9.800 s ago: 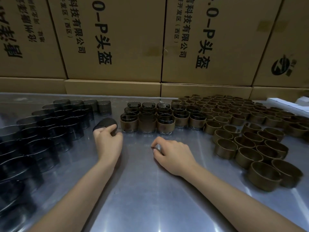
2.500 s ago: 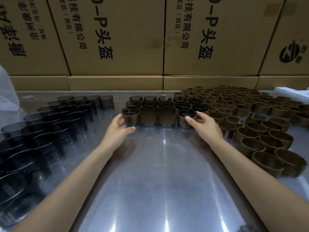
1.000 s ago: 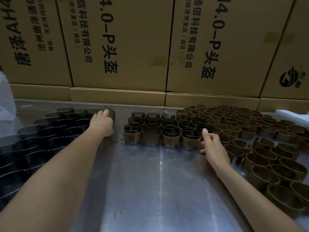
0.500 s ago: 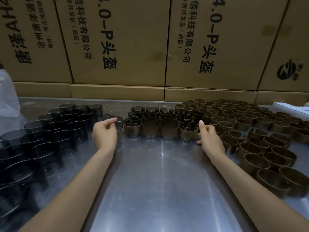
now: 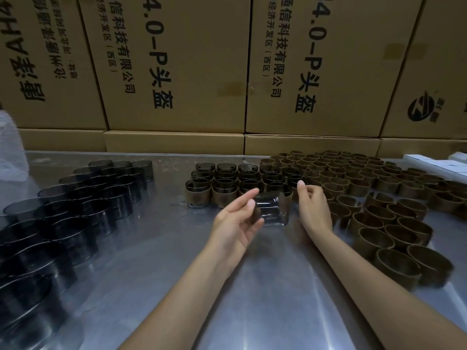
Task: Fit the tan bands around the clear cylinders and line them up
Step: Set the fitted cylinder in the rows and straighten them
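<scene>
My left hand [image 5: 235,223] holds a clear cylinder [image 5: 272,210] tilted on its side just above the steel table [image 5: 252,286], gripped between thumb and fingers. My right hand [image 5: 313,208] hovers right beside it with loosely curled fingers, and I see nothing in it. Behind both hands stand rows of banded cylinders [image 5: 198,195]. Bare clear cylinders [image 5: 83,210] fill the left of the table. Loose tan bands [image 5: 394,223] fill the right.
Stacked cardboard boxes [image 5: 177,72] wall off the back of the table. A clear plastic bag [image 5: 10,147] sits at the far left, and white boxes [image 5: 439,162] at the far right. Bare steel lies in front of my arms.
My left hand has carried a clear cylinder from the left pile to the middle, next to my right hand. The right hand has stayed at the right end of the banded row.
</scene>
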Available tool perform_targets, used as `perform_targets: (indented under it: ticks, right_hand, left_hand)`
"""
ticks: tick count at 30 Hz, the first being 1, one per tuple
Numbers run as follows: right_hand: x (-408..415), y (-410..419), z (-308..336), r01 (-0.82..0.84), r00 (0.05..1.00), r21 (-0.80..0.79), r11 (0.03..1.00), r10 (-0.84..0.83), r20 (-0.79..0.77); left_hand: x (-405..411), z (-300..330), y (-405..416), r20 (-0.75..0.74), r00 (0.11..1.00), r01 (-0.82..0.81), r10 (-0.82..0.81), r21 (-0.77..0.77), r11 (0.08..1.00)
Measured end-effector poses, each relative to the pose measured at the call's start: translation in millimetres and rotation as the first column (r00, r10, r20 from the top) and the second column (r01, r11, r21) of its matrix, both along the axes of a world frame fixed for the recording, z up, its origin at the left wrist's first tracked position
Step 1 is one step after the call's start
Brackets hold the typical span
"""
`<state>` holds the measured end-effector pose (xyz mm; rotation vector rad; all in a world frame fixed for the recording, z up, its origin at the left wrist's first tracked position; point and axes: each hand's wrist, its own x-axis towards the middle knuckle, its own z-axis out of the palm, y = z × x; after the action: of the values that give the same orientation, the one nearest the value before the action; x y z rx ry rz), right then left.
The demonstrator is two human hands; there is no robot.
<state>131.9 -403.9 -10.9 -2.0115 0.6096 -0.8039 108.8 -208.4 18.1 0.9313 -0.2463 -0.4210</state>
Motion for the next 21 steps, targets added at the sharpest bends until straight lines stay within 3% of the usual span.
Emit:
perform_targets:
  ticks: [2, 5, 9, 12, 15, 18, 21]
  right_hand:
    - [-8.9, 5.8, 2.7, 0.003, 0.995, -0.071, 0.997, 0.004, 0.099]
    - [-27.9, 24.0, 4.4, -0.135, 0.963, -0.149, 0.98, 0.166, 0.214]
    - [-47.9, 48.0, -1.8, -0.366, 0.914, -0.204, 0.908, 0.392, 0.104]
    - [-51.1, 55.8, -4.1, -0.361, 0.913, -0.344, 0.867, 0.404, 0.06]
    - [-52.7, 58.0, -2.2, -0.324, 0.922, -0.381, 0.866, 0.38, 0.079]
    - [-54.6, 58.2, 0.1, -0.27, 0.929, -0.369, 0.889, 0.341, 0.143]
    - [-53.0, 56.4, -0.4, -0.224, 0.94, -0.403, 0.887, 0.306, 0.153]
  left_hand:
    - [5.0, -5.4, 2.5, -0.013, 0.999, 0.031, -0.031, 0.022, 0.999]
    - [13.1, -11.1, 6.3, -0.035, 0.999, 0.038, -0.037, 0.012, 0.999]
    - [19.4, -15.0, 6.9, -0.053, 0.997, 0.064, -0.064, -0.009, 0.998]
    - [22.5, -16.1, 7.0, -0.019, 0.997, 0.072, -0.071, 0.059, 0.996]
    - [22.7, -16.2, 4.7, 0.181, 0.981, -0.001, -0.062, 0.331, 0.944]
    - [21.5, -21.1, 1.8, 0.529, 0.844, -0.28, -0.083, 0.568, 0.774]
    - [22.5, -29.0, 1.4, 0.683, 0.711, -0.484, -0.167, 0.647, 0.589]
